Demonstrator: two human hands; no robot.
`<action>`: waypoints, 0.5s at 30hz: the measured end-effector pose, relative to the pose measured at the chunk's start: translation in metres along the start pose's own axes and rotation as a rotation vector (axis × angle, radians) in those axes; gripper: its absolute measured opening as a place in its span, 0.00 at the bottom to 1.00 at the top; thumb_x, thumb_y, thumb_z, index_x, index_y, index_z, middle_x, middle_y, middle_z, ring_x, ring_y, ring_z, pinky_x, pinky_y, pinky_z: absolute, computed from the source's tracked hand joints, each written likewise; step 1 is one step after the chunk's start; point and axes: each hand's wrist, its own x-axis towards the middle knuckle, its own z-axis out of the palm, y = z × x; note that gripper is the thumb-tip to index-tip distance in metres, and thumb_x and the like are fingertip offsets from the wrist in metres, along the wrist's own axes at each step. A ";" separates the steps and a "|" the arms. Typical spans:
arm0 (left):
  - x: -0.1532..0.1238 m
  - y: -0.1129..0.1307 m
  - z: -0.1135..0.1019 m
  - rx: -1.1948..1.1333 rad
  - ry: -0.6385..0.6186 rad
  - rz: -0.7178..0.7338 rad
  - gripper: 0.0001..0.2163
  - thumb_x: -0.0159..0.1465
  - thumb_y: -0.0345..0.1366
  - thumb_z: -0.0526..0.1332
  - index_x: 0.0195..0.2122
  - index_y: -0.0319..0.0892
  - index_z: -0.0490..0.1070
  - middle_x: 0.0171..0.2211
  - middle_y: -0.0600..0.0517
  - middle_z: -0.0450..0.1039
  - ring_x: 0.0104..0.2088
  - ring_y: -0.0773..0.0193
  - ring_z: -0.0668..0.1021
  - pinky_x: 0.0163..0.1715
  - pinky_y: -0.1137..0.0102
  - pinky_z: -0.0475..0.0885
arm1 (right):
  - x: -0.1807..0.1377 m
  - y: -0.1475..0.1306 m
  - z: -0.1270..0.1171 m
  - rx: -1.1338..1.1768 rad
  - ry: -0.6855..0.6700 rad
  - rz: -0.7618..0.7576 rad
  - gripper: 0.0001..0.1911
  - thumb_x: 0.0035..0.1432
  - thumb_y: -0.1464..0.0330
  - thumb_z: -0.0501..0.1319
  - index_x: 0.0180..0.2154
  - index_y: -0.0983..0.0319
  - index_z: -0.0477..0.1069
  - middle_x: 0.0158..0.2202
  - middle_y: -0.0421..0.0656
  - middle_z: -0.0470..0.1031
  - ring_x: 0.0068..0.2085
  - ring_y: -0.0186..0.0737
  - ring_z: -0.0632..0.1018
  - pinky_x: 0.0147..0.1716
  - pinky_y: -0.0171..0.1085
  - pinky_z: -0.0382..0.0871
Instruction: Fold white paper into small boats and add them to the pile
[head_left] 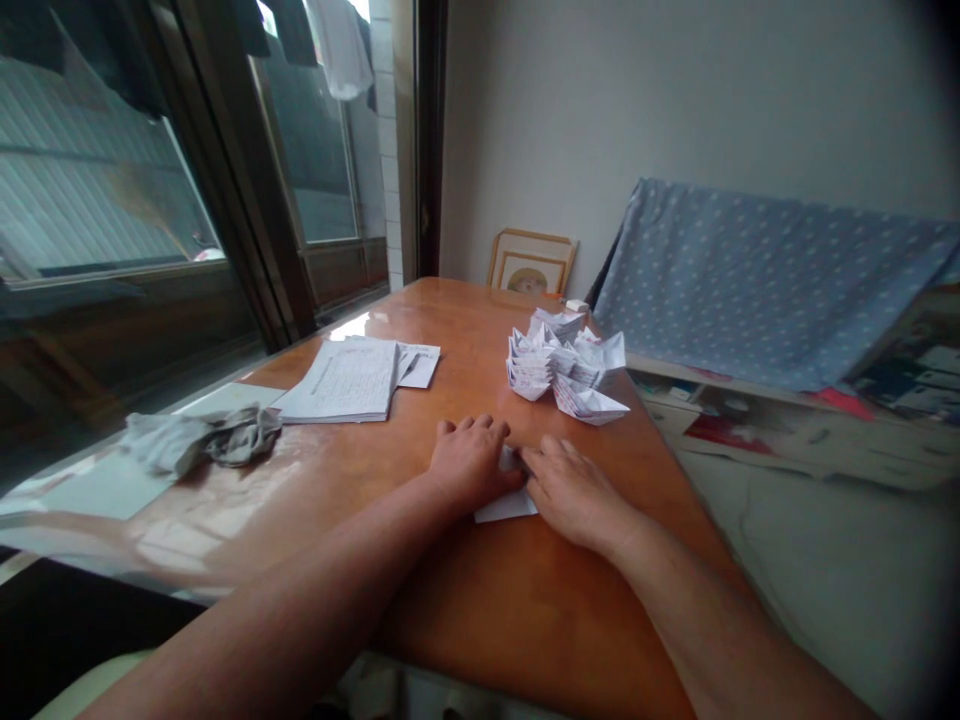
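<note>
A small folded piece of white paper (506, 508) lies flat on the brown table near its right side, partly covered by both hands. My left hand (471, 465) holds it down from the left, with the fingers bent together and the thumb lying across the paper. From the right, my right hand (574, 490) grips the paper's edge, its fingertips close to the left thumb. The parts under my fingers are hidden. Just beyond my hands sits a cluster of folded paper pieces (551, 362) with pointed corners, printed or written on and nested in rows.
On the left of the brown table (390, 450) lie a stack of written sheets (341, 382), a pen (412, 365) and a crumpled grey cloth (202, 440). A picture frame (531, 262) leans at the wall. A blue dotted cloth (765, 280) drapes over something on the right.
</note>
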 end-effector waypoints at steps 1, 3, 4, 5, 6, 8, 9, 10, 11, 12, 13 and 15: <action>0.000 0.000 0.000 -0.008 0.005 -0.004 0.23 0.59 0.53 0.65 0.51 0.46 0.70 0.49 0.45 0.74 0.50 0.46 0.75 0.49 0.54 0.65 | 0.001 0.000 0.000 0.000 -0.006 0.002 0.14 0.66 0.69 0.52 0.48 0.60 0.73 0.47 0.51 0.71 0.48 0.49 0.72 0.46 0.41 0.63; 0.000 -0.001 0.001 -0.017 0.012 -0.005 0.23 0.59 0.52 0.65 0.51 0.46 0.69 0.50 0.44 0.75 0.50 0.46 0.75 0.50 0.53 0.64 | 0.003 0.000 0.001 0.001 -0.020 0.005 0.15 0.66 0.69 0.52 0.50 0.59 0.72 0.46 0.51 0.71 0.48 0.49 0.72 0.46 0.41 0.63; 0.000 -0.001 0.001 -0.019 0.013 0.000 0.23 0.59 0.52 0.65 0.51 0.46 0.69 0.50 0.44 0.75 0.50 0.45 0.75 0.50 0.53 0.64 | 0.005 0.001 0.001 -0.001 -0.028 0.004 0.17 0.66 0.70 0.51 0.52 0.57 0.72 0.46 0.50 0.70 0.47 0.48 0.73 0.45 0.41 0.63; 0.000 -0.001 0.001 -0.021 0.012 0.005 0.23 0.58 0.52 0.65 0.51 0.45 0.69 0.50 0.44 0.75 0.50 0.45 0.75 0.49 0.53 0.64 | 0.006 0.001 0.001 -0.003 -0.034 0.003 0.19 0.66 0.70 0.51 0.55 0.55 0.71 0.46 0.50 0.70 0.47 0.48 0.73 0.44 0.40 0.63; 0.000 -0.001 0.001 -0.025 0.010 0.009 0.23 0.58 0.51 0.66 0.51 0.45 0.68 0.50 0.44 0.75 0.50 0.45 0.75 0.49 0.52 0.64 | 0.008 0.002 0.002 -0.005 -0.042 -0.001 0.21 0.66 0.70 0.51 0.57 0.53 0.70 0.45 0.49 0.70 0.46 0.48 0.73 0.43 0.40 0.63; -0.001 -0.001 0.001 -0.034 0.013 0.018 0.24 0.58 0.51 0.66 0.51 0.45 0.68 0.51 0.44 0.75 0.51 0.45 0.75 0.49 0.52 0.64 | 0.013 0.004 0.004 0.004 -0.061 -0.009 0.23 0.67 0.71 0.51 0.60 0.50 0.68 0.43 0.48 0.69 0.45 0.48 0.73 0.42 0.40 0.62; -0.001 -0.001 0.001 -0.039 0.021 0.024 0.24 0.58 0.50 0.66 0.52 0.46 0.67 0.51 0.44 0.75 0.51 0.45 0.75 0.49 0.53 0.64 | 0.014 0.006 0.005 0.019 -0.070 -0.013 0.24 0.66 0.71 0.51 0.61 0.50 0.68 0.42 0.48 0.69 0.45 0.48 0.73 0.42 0.39 0.62; -0.002 -0.001 0.001 -0.044 0.032 0.035 0.24 0.58 0.49 0.66 0.52 0.46 0.67 0.51 0.45 0.75 0.51 0.45 0.75 0.49 0.53 0.63 | 0.016 0.008 0.006 0.043 -0.079 -0.018 0.24 0.66 0.71 0.52 0.61 0.51 0.68 0.41 0.47 0.69 0.45 0.48 0.73 0.42 0.39 0.62; -0.002 0.000 0.001 -0.048 0.045 0.050 0.24 0.58 0.47 0.66 0.53 0.46 0.66 0.51 0.45 0.75 0.51 0.46 0.75 0.49 0.53 0.63 | 0.017 0.010 0.007 0.075 -0.084 -0.024 0.25 0.66 0.71 0.52 0.61 0.51 0.67 0.41 0.47 0.68 0.45 0.47 0.73 0.43 0.39 0.62; -0.003 0.001 0.001 -0.051 0.058 0.068 0.24 0.58 0.46 0.66 0.54 0.46 0.66 0.52 0.46 0.75 0.51 0.46 0.75 0.49 0.53 0.63 | 0.019 0.013 0.009 0.108 -0.085 -0.030 0.25 0.65 0.72 0.53 0.62 0.52 0.67 0.41 0.46 0.68 0.45 0.47 0.73 0.43 0.38 0.62; -0.003 0.001 0.002 -0.056 0.067 0.083 0.25 0.58 0.45 0.65 0.55 0.46 0.65 0.52 0.46 0.75 0.51 0.46 0.75 0.49 0.53 0.63 | 0.019 0.015 0.010 0.141 -0.081 -0.039 0.25 0.65 0.72 0.53 0.62 0.52 0.67 0.41 0.46 0.69 0.46 0.46 0.73 0.44 0.38 0.63; -0.004 0.002 0.002 -0.069 0.073 0.105 0.27 0.59 0.44 0.65 0.58 0.45 0.63 0.53 0.45 0.75 0.51 0.46 0.75 0.49 0.53 0.62 | 0.020 0.020 0.012 0.199 -0.069 -0.061 0.25 0.65 0.72 0.54 0.61 0.54 0.68 0.41 0.46 0.69 0.46 0.45 0.73 0.45 0.38 0.63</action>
